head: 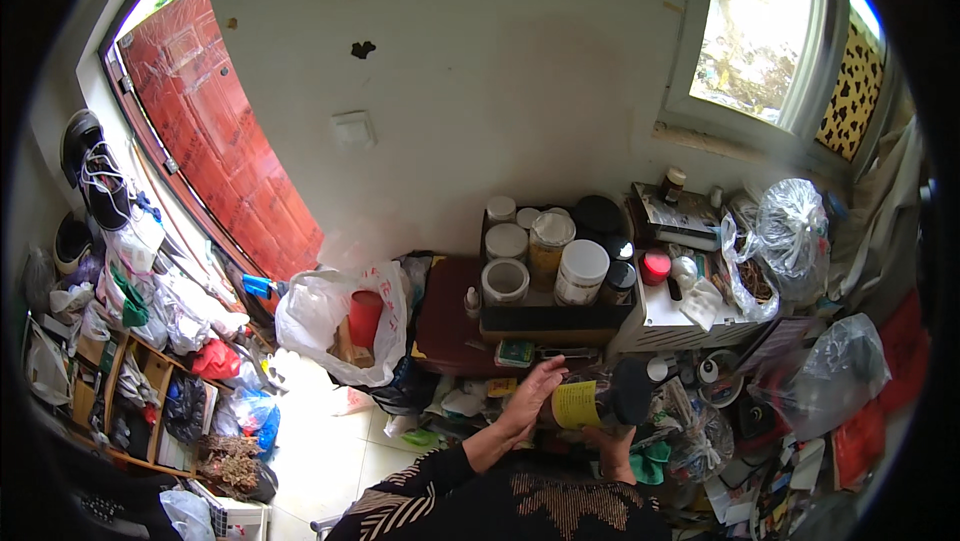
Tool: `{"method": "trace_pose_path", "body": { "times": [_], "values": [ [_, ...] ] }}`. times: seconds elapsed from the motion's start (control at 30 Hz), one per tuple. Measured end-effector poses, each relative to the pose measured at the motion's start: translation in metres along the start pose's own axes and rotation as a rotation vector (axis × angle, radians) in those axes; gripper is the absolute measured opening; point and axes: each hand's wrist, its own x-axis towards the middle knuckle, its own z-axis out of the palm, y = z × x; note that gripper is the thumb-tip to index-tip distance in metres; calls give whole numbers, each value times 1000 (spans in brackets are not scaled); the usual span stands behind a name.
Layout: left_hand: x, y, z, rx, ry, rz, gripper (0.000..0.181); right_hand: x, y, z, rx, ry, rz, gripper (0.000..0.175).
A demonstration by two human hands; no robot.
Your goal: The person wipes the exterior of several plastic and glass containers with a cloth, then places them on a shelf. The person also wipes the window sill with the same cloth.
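Note:
A large jar with a black lid and a yellow label lies on its side in front of my body, its lid towards the right. My right hand holds it from below near the lid, the fingers partly hidden by the jar. At the jar's left end is my left hand, fingers extended and raised; whether its palm touches the jar cannot be made out. Beyond both hands, an open box holds several jars, among them a white-lidded jar and a jar with yellowish contents.
A white plastic bag with a red cylinder stands left of the dark red surface under the box. Right of the box, a white perforated cabinet carries a red-lidded jar and plastic bags. Cluttered shelves stand at left.

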Motion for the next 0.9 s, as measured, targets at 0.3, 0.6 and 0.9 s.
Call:
{"method": "trace_pose_path", "body": {
  "times": [0.3, 0.6, 0.9],
  "values": [
    [74, 94, 17, 872, 209, 864, 80, -31, 14, -16, 144, 284, -19, 58],
    [150, 83, 34, 1232, 236, 827, 101, -54, 11, -38, 91, 333, -43, 79],
    [145, 84, 32, 1069, 272, 1140, 93, -68, 34, -80, 262, 425, 352, 73]
  ]
}}
